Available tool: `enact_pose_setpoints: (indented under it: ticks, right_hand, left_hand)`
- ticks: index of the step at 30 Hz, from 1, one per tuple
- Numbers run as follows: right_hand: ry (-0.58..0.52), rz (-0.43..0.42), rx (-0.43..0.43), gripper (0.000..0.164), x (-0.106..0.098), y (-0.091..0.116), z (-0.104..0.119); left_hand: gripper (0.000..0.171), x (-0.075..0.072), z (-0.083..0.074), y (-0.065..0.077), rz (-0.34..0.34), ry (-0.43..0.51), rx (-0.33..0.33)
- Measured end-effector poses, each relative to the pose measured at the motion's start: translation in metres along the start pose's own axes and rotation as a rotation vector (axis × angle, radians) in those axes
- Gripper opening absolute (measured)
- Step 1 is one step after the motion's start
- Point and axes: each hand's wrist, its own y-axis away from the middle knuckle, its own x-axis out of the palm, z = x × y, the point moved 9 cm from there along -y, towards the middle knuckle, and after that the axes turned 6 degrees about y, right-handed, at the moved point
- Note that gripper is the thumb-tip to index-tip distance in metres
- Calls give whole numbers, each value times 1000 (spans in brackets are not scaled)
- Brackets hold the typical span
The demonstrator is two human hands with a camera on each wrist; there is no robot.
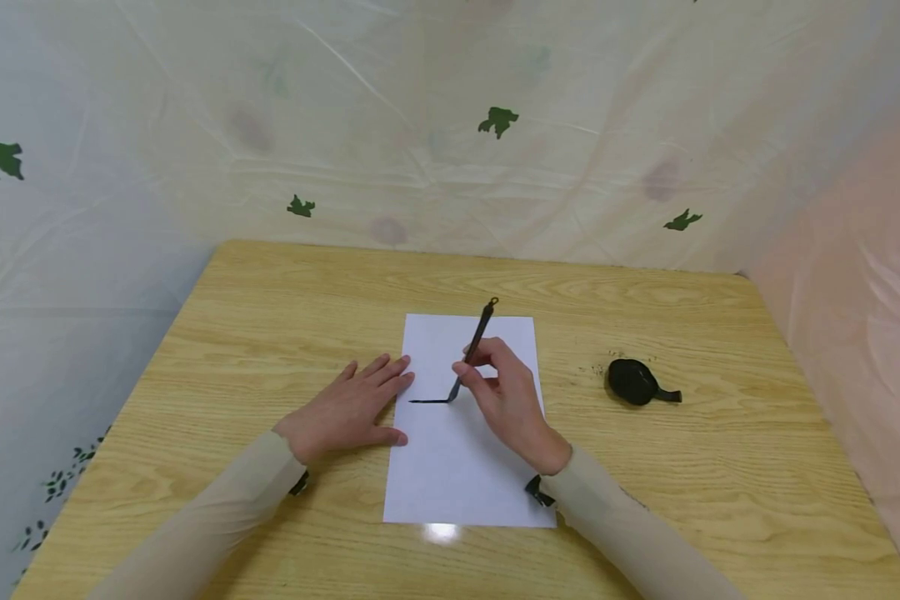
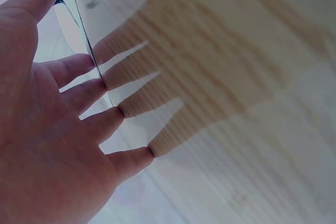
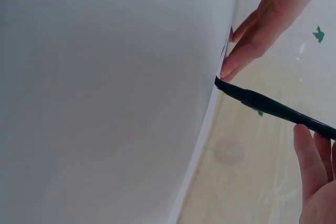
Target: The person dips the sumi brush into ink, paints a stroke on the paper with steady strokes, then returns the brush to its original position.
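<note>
A white sheet of paper [image 1: 457, 475] lies upright before me on the wooden table. My right hand [image 1: 506, 400] pinches a dark writing brush [image 1: 480, 333] between thumb and fingers, its handle leaning up and away. In the right wrist view the brush's black tip [image 3: 223, 84] bends against the paper. A thin black ink line [image 1: 427, 402] runs leftward from that tip. My left hand [image 1: 352, 408] rests spread on the left edge of the sheet, thumb and fingertips over the paper. From the left wrist view, the fingers [image 2: 105, 124] are extended with fingertips on the tabletop, holding nothing.
To the right of the paper sits a small black dish with a short handle [image 1: 633, 382], dark specks beside it. Pale cloth [image 1: 420, 125] with green bird shapes hangs behind the wooden table [image 1: 720, 467] and along both sides.
</note>
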Motion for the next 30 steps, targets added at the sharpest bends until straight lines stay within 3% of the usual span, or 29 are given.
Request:
enact_pose_setpoints:
  ticks: [30]
  right_hand:
    - [-15, -19, -1, 22, -8, 4, -1]
  left_hand:
    - [92, -1, -1, 2, -21, -4, 27]
